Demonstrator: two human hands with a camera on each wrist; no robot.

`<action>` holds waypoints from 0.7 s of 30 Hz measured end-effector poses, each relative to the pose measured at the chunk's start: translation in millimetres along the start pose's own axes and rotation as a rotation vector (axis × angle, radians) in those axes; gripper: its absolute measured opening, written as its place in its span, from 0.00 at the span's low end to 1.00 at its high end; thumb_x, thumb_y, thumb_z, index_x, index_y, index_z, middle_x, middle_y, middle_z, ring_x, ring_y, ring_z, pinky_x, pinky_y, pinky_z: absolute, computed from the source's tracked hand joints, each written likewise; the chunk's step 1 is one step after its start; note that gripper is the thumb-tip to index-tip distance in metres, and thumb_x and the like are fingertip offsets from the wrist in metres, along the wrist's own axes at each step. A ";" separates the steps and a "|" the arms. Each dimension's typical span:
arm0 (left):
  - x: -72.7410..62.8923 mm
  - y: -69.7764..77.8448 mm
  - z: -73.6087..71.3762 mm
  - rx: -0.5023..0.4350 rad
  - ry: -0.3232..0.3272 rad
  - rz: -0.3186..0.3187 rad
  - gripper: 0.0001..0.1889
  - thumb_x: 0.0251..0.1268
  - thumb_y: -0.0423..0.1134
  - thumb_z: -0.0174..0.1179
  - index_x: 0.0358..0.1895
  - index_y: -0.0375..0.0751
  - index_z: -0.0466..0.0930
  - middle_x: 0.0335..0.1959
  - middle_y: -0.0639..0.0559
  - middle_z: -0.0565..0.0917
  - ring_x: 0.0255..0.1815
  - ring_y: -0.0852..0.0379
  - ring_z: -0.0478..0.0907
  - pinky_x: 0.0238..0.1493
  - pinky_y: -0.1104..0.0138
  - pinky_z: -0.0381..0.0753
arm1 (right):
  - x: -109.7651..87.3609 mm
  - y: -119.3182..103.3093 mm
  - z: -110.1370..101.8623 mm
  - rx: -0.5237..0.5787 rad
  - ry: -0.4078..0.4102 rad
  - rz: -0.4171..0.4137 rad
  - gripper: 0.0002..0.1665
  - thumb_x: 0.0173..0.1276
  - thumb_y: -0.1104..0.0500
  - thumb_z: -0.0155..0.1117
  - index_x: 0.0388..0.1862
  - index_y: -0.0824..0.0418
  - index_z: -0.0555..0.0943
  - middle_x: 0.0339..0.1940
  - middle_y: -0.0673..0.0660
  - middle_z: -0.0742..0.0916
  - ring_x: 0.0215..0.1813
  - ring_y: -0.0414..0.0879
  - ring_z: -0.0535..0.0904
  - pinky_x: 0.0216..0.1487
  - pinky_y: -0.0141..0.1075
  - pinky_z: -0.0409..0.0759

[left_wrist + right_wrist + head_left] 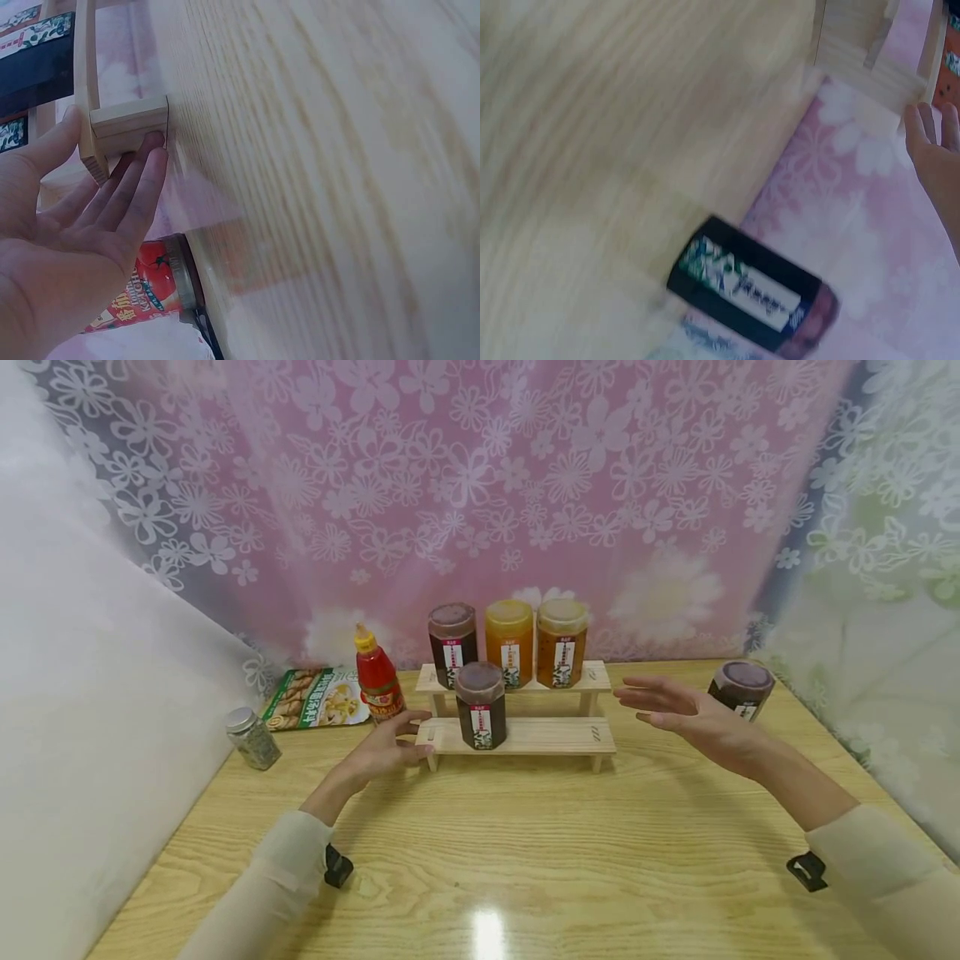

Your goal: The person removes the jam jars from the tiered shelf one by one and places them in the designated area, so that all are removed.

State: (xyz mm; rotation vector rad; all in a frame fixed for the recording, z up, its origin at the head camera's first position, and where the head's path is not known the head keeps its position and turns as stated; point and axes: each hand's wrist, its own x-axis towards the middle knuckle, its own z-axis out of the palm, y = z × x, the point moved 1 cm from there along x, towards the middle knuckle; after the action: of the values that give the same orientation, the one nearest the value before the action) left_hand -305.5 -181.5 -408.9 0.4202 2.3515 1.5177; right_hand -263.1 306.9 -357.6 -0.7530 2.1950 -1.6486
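Observation:
A two-tier wooden rack [555, 737] stands at the back of the table. My left hand [384, 750] holds the left end of its lower tier, the thumb against the board and the fingers by the leg [131, 124]. A dark jar [482, 714] sits on that tier. Above it stand another dark jar [453, 647], a yellow jar [510, 643] and an orange jar [562, 647]. My right hand [697, 718] hovers just off the rack's right end, fingers extended, holding nothing. Behind it, a purple-lidded dark jar [742, 689] stands on the table.
A red sauce bottle [378, 681] with a yellow cap stands close to my left hand. Farther left are a green food packet [318, 697] and a small glass shaker [252, 739]. A pink floral curtain [487, 510] hangs directly behind the rack.

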 end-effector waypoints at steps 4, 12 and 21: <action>-0.4 0.4 -0.7 -0.001 -0.003 0.009 0.35 0.75 0.38 0.64 0.80 0.41 0.61 0.72 0.30 0.67 0.64 0.38 0.79 0.60 0.49 0.84 | 7.5 6.5 13.4 0.036 -0.024 -0.014 0.35 0.86 0.64 0.46 0.86 0.57 0.51 0.84 0.61 0.63 0.80 0.41 0.64 0.73 0.39 0.67; -0.7 1.1 0.0 -0.002 0.002 -0.003 0.35 0.75 0.38 0.65 0.80 0.43 0.61 0.72 0.31 0.68 0.64 0.39 0.79 0.60 0.50 0.84 | 31.0 10.4 39.9 0.117 -0.051 -0.026 0.35 0.84 0.64 0.51 0.85 0.56 0.56 0.82 0.62 0.66 0.81 0.52 0.63 0.74 0.39 0.71; 0.4 0.4 -1.5 -0.002 -0.005 0.002 0.35 0.75 0.38 0.64 0.80 0.41 0.61 0.73 0.30 0.66 0.66 0.36 0.76 0.60 0.49 0.84 | 57.6 13.6 70.5 0.150 -0.049 -0.027 0.37 0.82 0.61 0.56 0.85 0.55 0.57 0.81 0.63 0.68 0.81 0.62 0.61 0.78 0.54 0.66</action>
State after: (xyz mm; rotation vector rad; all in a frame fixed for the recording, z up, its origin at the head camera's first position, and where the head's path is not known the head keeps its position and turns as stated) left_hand -306.5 -182.5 -408.0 0.4262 2.3463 1.5180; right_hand -276.5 220.9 -387.4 -0.7754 2.0102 -1.7652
